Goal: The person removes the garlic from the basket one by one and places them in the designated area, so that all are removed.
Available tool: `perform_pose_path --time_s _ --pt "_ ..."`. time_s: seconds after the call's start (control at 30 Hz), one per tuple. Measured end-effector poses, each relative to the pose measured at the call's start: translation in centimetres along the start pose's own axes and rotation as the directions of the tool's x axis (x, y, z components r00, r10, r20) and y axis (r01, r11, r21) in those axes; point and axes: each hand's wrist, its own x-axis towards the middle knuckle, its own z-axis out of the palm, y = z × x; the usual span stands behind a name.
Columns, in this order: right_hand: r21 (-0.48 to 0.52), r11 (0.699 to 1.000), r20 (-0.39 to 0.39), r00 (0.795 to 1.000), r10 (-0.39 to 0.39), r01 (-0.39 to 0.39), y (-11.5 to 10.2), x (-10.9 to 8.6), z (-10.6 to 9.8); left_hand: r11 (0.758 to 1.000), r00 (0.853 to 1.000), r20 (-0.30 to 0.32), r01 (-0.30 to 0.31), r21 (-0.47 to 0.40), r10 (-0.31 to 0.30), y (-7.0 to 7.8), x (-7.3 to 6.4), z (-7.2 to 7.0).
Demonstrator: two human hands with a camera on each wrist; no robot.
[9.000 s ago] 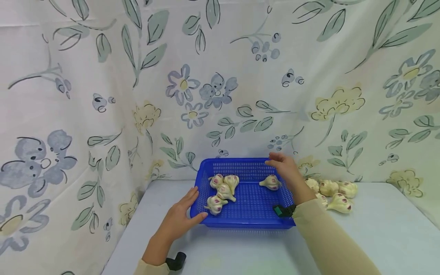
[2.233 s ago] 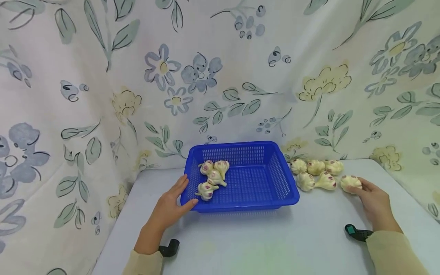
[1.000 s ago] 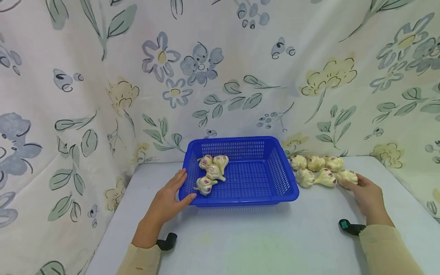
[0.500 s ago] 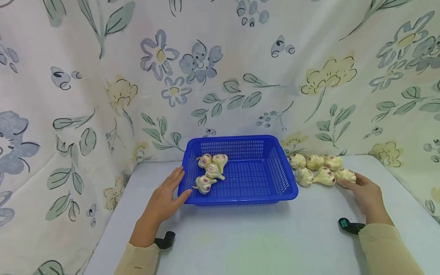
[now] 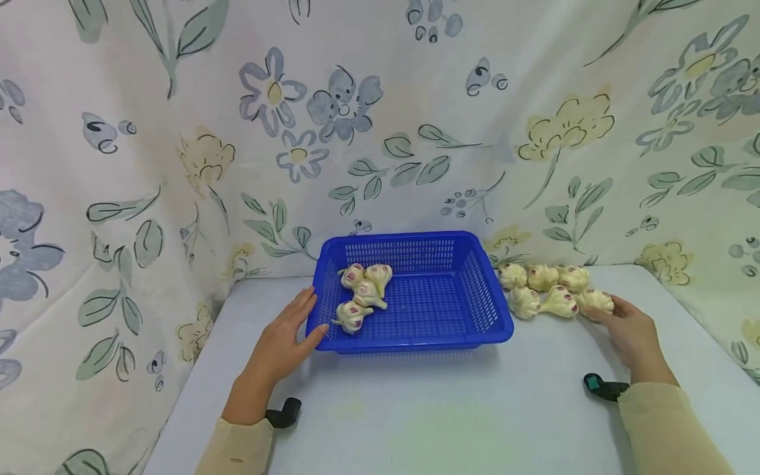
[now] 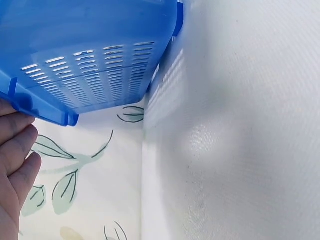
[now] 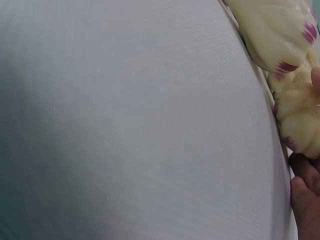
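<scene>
In the head view, my left hand (image 5: 278, 344) rests at the left rim of a blue plastic basket (image 5: 410, 344), fingers straight and thumb apart from them. The left wrist view shows its fingertips right at the basket's edge. Several garlic bulbs (image 5: 368, 294) lie together in the basket's left part. My right hand (image 5: 635, 333) holds a garlic bulb (image 5: 597, 301) between thumb and fingers at the right end of a front row on the table. In the right wrist view, this bulb (image 7: 300, 117) sits close against a neighbouring garlic bulb (image 7: 275, 30).
Right of the basket, two more garlic bulbs (image 5: 558, 302) make up the front row, with a back row of three garlic bulbs (image 5: 541, 278) behind. Everything stands on a white table (image 5: 439, 409), and a floral curtain (image 5: 410, 185) hangs along its back and left.
Nine seconds ago, my right hand was over the basket near a lone bulb there. That spot is now bare; my right hand, holding a bulb, has since slid left against the row.
</scene>
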Motion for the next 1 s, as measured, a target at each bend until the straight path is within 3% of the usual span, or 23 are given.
perform_pose_path --time_s 1.0 --pt "0.055 0.998 0.008 1.000 0.031 -0.031 0.12 -0.01 -0.19 1.000 1.000 0.003 0.010 -0.010 -0.010 0.20 0.03 -0.15"
